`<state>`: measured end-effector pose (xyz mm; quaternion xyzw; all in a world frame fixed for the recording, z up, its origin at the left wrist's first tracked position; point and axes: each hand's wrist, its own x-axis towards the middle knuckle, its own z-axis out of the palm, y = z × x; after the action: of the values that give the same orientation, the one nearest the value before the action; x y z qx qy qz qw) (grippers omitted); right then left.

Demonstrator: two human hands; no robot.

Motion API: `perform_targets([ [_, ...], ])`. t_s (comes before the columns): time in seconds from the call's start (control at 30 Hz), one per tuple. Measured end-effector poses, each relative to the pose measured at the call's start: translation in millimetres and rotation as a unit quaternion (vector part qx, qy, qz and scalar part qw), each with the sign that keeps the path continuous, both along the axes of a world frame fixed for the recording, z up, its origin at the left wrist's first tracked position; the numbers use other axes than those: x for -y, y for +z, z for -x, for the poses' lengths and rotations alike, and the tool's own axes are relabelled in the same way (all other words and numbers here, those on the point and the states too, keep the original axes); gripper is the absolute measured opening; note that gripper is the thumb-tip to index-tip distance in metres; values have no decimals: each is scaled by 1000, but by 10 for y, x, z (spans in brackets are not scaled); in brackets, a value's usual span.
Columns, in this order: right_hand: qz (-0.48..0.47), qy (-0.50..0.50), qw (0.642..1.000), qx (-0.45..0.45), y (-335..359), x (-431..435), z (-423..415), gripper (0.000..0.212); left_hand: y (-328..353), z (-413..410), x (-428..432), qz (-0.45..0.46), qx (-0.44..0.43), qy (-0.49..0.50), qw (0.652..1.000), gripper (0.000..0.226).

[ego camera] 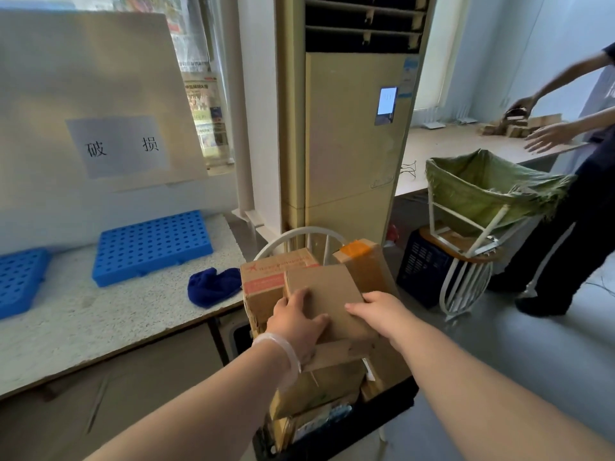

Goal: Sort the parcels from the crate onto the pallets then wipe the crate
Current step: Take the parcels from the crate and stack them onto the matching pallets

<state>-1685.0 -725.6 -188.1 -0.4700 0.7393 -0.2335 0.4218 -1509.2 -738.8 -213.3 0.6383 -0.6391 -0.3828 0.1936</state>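
Note:
A dark crate (336, 437) at the bottom centre is heaped with several cardboard parcels. On top lies a plain brown parcel (327, 294). My left hand (298, 322) grips its near left edge, and my right hand (382, 314) holds its right side. Behind it stand a box with red print (266, 271) and a box with orange tape (362, 257). Two blue perforated pallets (151, 246) (18, 277) lie on the speckled counter (100, 327) to the left. A dark blue cloth (213, 289) sits at the counter's right edge.
A white board with a paper label (118, 146) leans behind the pallets. A tall air conditioner (349, 128) stands behind the crate. At the right are a green-lined bin frame (482, 191) on a stool, a dark basket (422, 264), and another person (572, 207) at a long table.

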Motion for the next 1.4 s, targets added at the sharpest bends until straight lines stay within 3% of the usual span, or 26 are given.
perform_targets([
  [0.17,91,-10,996,4,172,37,-66,65,213,53,57,54,-46,39,997,75],
  [0.3,127,2,990,66,262,38,-180,57,322,80,104,70,-83,65,992,85],
  [0.43,173,1,981,88,270,46,-284,49,423,50,120,90,-29,89,992,93],
  [0.67,266,7,956,122,382,101,-529,31,601,-79,245,83,-25,142,986,147],
  [0.77,280,-5,951,131,441,154,-566,42,707,-220,236,92,-84,120,985,135],
  [0.87,246,-15,956,160,519,153,-636,55,726,-381,262,76,-201,77,974,120],
  [0.93,232,2,959,162,533,170,-733,55,706,-466,249,70,-281,65,955,101],
  [1.03,235,33,960,150,494,240,-872,73,708,-539,145,68,-348,53,934,73],
  [1.1,244,59,960,123,553,184,-993,66,703,-572,128,96,-346,57,932,62],
  [1.2,239,59,960,136,550,106,-1097,51,708,-644,132,166,-255,106,947,61],
  [1.27,254,80,955,127,543,53,-1150,46,692,-674,112,181,-249,111,945,73],
  [1.4,317,134,931,123,543,5,-1275,43,710,-743,3,185,-226,134,947,130],
])
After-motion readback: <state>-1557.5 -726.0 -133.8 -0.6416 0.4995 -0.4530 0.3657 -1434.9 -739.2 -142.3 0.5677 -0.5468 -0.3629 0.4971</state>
